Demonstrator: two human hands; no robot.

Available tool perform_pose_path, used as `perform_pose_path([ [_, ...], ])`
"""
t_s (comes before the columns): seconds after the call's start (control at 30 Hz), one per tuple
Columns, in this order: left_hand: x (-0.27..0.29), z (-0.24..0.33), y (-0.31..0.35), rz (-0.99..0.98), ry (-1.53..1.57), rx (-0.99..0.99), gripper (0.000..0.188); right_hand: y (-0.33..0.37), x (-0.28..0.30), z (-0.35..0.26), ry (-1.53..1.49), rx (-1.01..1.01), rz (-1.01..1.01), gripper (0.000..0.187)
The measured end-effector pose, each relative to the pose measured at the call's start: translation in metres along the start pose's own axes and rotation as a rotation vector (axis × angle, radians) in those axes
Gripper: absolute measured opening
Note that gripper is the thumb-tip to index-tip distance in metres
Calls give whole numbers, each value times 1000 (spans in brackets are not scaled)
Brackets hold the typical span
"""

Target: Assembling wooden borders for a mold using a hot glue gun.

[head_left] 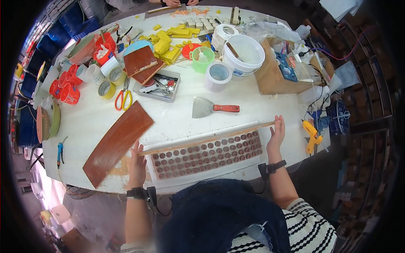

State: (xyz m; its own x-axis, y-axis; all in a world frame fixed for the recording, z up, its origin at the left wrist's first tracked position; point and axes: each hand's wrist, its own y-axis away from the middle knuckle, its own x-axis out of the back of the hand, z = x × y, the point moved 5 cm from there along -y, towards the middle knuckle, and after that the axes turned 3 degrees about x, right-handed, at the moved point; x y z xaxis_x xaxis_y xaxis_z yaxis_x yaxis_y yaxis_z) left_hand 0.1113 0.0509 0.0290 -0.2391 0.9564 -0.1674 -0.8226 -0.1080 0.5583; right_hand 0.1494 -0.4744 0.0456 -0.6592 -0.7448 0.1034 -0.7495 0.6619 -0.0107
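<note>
Both my hands grip a long wooden board [202, 141] by its two ends, and it shows nearly edge-on. My left hand [135, 165] is closed on the left end, my right hand [276, 134] on the right end. Under and just in front of the board lies a white tray-like mould [151, 173] with rows of several small round brown pieces [206, 159]. The board hides part of its far side. Left of my left hand rests a reddish-brown board [120, 143], flat on the table. Beyond the held board lies a scraper [213, 108] with a red handle.
Scissors [123, 99], a grey tray of small tools [162, 93] and two brown boards [141, 63] lie farther left. White buckets [244, 55] and a green cup [203, 59] stand behind. A yellow glue gun [311, 137] lies right. Another person's hands [179, 2] are at the far edge.
</note>
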Motion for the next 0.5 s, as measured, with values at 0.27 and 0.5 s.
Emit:
perform_pose_path([
  [0.27,9,-4,-1,36,24,-10,76,0,7,1,-22,-84,-5,58],
  [0.5,18,-8,1,79,86,41,85,-1,27,18,-77,-157,35,58],
])
